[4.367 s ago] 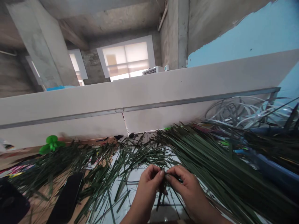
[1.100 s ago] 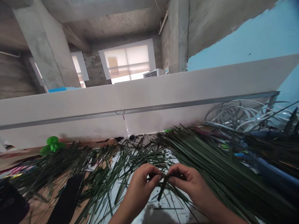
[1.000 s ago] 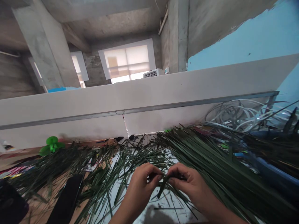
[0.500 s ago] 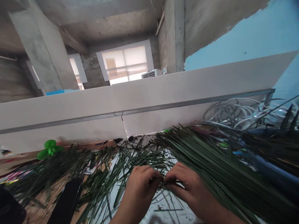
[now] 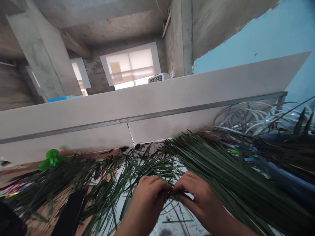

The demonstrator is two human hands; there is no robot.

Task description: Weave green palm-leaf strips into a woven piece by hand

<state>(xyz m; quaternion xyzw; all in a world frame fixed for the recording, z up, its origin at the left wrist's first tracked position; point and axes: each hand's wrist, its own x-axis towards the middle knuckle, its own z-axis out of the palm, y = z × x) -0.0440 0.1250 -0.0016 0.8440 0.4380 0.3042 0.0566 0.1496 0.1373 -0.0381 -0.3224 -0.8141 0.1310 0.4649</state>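
My left hand (image 5: 151, 193) and my right hand (image 5: 193, 193) meet fingertip to fingertip over the white work surface (image 5: 176, 226). Both are pinched closed on a thin green leaf strip (image 5: 171, 195), most of which the fingers hide. Just beyond them, cut green leaf strips (image 5: 150, 165) lie in a loose tangle. A thick bundle of long green leaves (image 5: 216, 164) runs along the right side, beside my right hand.
At the left are a black flat object (image 5: 69, 213), a bright green plastic item (image 5: 52, 159) and more dark strips (image 5: 61, 177). On the right stand a blue basin (image 5: 290, 178) of dark leaves and coiled white strips (image 5: 246, 119). A low white partition (image 5: 157, 98) closes off the back.
Both hands stay almost in place, fingertips still together on the strip, with only small finger shifts. The view has tilted very slightly.
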